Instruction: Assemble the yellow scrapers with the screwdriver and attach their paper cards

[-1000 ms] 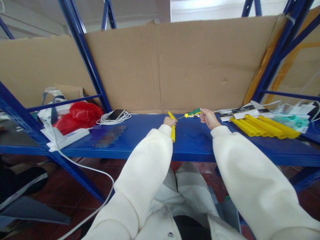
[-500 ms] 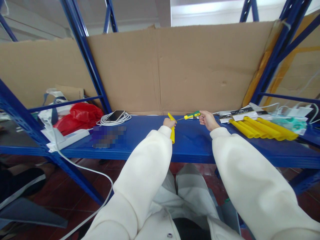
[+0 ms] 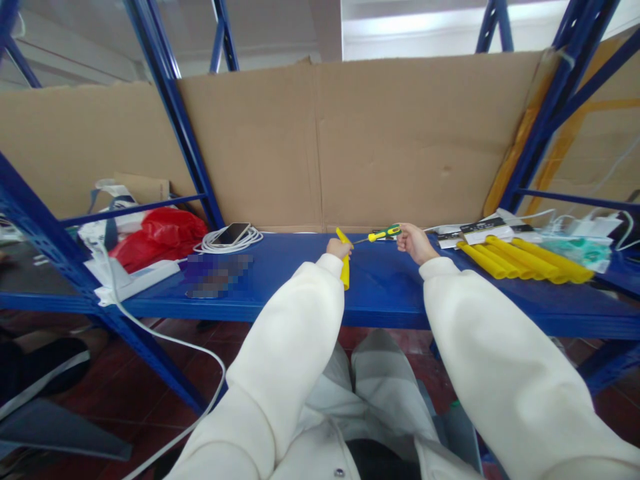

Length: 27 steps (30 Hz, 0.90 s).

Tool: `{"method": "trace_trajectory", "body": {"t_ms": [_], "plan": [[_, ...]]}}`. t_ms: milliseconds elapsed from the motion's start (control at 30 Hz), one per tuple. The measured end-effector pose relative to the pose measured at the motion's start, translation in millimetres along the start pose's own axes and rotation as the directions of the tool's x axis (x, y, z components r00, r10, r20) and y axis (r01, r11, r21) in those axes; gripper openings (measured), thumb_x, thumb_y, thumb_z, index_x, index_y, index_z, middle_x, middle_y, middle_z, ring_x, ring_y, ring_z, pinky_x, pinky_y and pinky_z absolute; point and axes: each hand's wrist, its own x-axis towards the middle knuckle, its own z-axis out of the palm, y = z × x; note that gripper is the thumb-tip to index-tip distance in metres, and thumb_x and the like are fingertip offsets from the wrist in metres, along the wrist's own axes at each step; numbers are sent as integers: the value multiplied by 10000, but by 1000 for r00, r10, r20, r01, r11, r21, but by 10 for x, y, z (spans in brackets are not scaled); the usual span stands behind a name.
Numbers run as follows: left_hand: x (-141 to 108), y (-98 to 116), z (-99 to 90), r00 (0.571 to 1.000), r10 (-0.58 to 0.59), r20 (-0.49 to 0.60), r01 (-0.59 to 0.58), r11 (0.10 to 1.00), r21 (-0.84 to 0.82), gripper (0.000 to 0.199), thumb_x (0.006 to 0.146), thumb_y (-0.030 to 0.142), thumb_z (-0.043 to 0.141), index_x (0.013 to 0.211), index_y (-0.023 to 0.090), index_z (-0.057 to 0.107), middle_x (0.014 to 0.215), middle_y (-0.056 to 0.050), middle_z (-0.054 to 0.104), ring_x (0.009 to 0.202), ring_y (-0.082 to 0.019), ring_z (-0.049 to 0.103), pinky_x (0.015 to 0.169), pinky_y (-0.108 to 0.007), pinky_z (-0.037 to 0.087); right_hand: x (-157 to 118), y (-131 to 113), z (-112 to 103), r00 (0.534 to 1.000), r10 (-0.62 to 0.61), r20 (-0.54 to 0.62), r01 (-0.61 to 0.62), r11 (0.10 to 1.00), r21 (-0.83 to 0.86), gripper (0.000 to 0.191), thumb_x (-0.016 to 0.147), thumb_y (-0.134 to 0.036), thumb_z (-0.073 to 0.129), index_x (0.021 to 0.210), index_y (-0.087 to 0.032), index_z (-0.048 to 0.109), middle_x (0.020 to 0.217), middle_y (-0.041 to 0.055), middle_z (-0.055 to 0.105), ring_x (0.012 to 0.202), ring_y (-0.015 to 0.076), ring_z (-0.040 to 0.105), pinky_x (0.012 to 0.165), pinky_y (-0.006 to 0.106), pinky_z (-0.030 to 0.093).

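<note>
My left hand (image 3: 339, 249) is wrapped round a yellow piece (image 3: 345, 274), whose upper end and lower end stick out beyond the fingers. My right hand (image 3: 414, 243) grips the end of a green and yellow screwdriver (image 3: 385, 233). The screwdriver's thin shaft points left and its tip reaches the yellow piece beside my left fingers; the exact contact is too small to make out. Both hands are above the blue shelf (image 3: 290, 267).
Several yellow tubes (image 3: 520, 260) lie at the right, beside black and white packets (image 3: 486, 230). At the left are a phone (image 3: 233, 233) on a coiled white cable (image 3: 250, 238), a red bag (image 3: 163, 237) and a white power strip (image 3: 143, 280). Cardboard (image 3: 400, 140) stands behind.
The camera view has shifted very slightly. Both hands keep their grips, and the screwdriver has turned a little in my right hand.
</note>
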Motion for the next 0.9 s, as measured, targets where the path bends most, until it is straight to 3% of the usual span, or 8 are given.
{"method": "trace_trajectory", "body": {"t_ms": [233, 400, 633, 900], "plan": [[2, 2, 4, 1000, -1, -4, 1, 1000, -7, 84, 785, 98, 663, 804, 52, 730, 664, -85, 714, 508, -128, 637, 534, -211, 492, -29, 29, 26, 998, -62, 17, 63, 998, -21, 442, 681, -504, 794, 742, -220, 461, 491, -81, 446, 379, 56, 370, 356, 187, 259], [1, 8, 5, 1000, 2, 5, -2, 1000, -3, 66, 786, 113, 670, 758, 72, 713, 679, -84, 715, 518, -130, 640, 525, -211, 485, -24, 36, 32, 997, -59, -42, 57, 997, -44, 437, 682, -516, 788, 747, -214, 480, 542, -60, 514, 388, 63, 419, 336, 189, 267], [-5, 10, 7, 1000, 1, 1, -1, 1000, -6, 73, 778, 118, 683, 717, 83, 704, 646, -78, 705, 548, -143, 657, 550, -213, 495, -16, 62, 12, 992, -126, -24, 123, 987, -104, 437, 706, -582, 751, 776, -217, 521, 483, -74, 458, 365, 56, 358, 329, 187, 244], [20, -1, 0, 1000, 1, -1, -1, 1000, 13, 67, 781, 104, 669, 786, 69, 725, 662, -90, 712, 536, -138, 652, 534, -207, 489, -23, 47, 25, 994, -105, 15, 106, 994, -36, 402, 678, -421, 813, 946, -234, 579, 568, -69, 526, 446, 76, 450, 385, 187, 337]]}}
